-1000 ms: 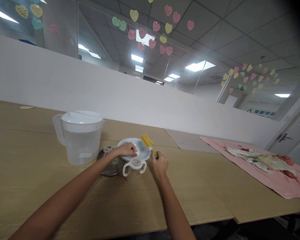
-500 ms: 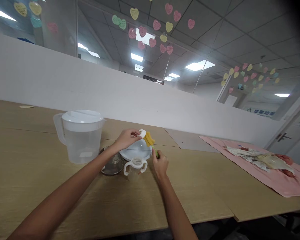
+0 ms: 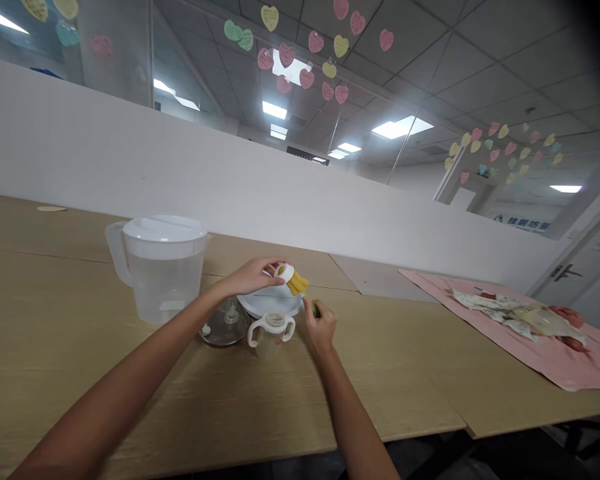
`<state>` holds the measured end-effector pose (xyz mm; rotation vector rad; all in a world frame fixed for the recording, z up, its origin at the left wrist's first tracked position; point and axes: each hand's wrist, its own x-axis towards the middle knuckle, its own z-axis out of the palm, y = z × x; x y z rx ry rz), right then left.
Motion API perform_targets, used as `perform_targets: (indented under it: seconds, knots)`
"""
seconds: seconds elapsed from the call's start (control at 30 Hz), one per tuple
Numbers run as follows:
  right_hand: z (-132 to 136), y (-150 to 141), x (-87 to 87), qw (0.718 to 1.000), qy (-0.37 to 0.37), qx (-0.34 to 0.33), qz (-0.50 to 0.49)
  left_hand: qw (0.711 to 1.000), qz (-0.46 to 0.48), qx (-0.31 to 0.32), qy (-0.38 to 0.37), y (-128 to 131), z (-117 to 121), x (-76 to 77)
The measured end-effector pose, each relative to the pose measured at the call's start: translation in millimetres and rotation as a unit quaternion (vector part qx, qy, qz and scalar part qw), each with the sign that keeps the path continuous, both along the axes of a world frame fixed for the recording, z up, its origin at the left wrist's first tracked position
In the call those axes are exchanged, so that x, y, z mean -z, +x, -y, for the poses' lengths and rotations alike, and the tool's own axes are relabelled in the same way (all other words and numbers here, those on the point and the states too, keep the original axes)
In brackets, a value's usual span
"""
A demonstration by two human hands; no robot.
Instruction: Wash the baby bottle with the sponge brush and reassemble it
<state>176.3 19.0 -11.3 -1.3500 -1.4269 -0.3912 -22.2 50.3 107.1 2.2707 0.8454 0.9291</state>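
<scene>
My left hand [image 3: 260,275] is closed around a white bottle collar ring [image 3: 285,272], held above a white bowl [image 3: 247,305]. In my right hand [image 3: 321,327] is the green handle of a bottle brush with a yellow sponge head [image 3: 298,283]. The sponge presses against the ring's right side, and some yellow shows through its opening. Below the hands stands a clear baby bottle with two white handles [image 3: 271,337], upright and uncapped. Left of it, a round metal tray [image 3: 225,337] carries a clear nipple part and a small white piece.
A large lidded plastic pitcher [image 3: 166,270] of clear liquid stands left of the tray, behind my left forearm. On the far right, a doll [image 3: 540,321] in pale clothing lies on a pink cloth [image 3: 485,320]. A white partition [image 3: 280,200] runs along the table's back.
The ring has turned so its opening faces me more, and the sponge has moved closer into it. My left hand has shifted slightly; the bottle and pitcher stay put.
</scene>
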Motion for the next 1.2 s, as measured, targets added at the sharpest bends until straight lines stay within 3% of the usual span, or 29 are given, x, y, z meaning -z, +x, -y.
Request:
perform_targets:
  seconds: [0.23,0.57,0.7,0.9,1.03,1.2]
  knots:
    - [-2,2,0.3,1.000,0.000,-0.021,-0.008,1.000,-0.007,0.021,-0.015,-2,8,-7.0]
    - [2,5,2.5,0.993,0.089,-0.049,0.065,0.998,0.018,0.052,-0.036,-4,10,-10.7]
    - [4,1,0.1,0.994,0.108,-0.034,-0.001,0.994,0.031,0.073,-0.069,-5,6,-8.6]
    - [-3,-1,2.9,0.995,0.066,-0.040,-0.068,0.991,0.038,0.107,-0.070,-2,14,-10.2]
    - [-3,0,5.3,0.997,0.070,-0.038,-0.021,0.992,0.044,0.113,-0.044,-2,18,-12.0]
    - [4,-3,2.8,0.991,0.115,-0.067,0.022,0.989,0.056,0.118,-0.074,-6,12,-12.4]
